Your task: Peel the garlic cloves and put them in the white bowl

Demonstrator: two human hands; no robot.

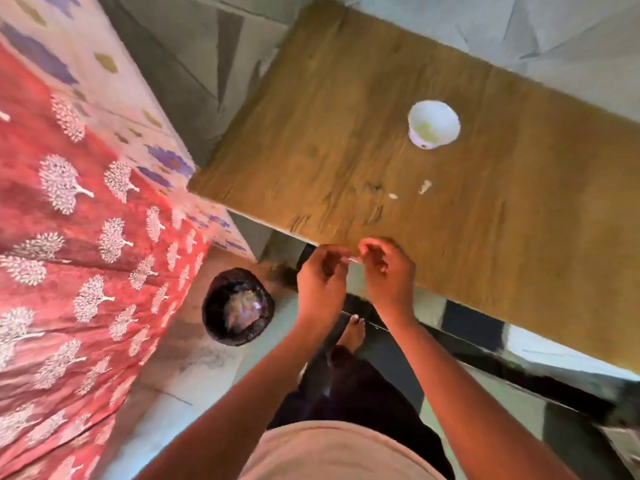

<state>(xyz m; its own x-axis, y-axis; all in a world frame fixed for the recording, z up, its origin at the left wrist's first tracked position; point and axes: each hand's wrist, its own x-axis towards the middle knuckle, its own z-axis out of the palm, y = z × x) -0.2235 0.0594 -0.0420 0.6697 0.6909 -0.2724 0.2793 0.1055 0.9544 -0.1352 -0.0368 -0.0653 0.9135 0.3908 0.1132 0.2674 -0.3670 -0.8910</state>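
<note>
Head view shows left hand (320, 285) and right hand (389, 271) pinching one garlic clove (352, 260) between them, near the bench (346, 133) edge, well short of the white bowl (434, 123)

The small pale garlic clove (353, 260) pinched between the left hand (320, 289) and right hand (389, 275) is mostly hidden by fingertips and motion-blurred. Pale yellowish contents inside the small white bowl (434, 123) are too blurred to identify. The brown wooden table (485, 237) is cut off at the right edge. Two tiny whitish scraps (425, 186) on it are too small to tell apart.
</note>
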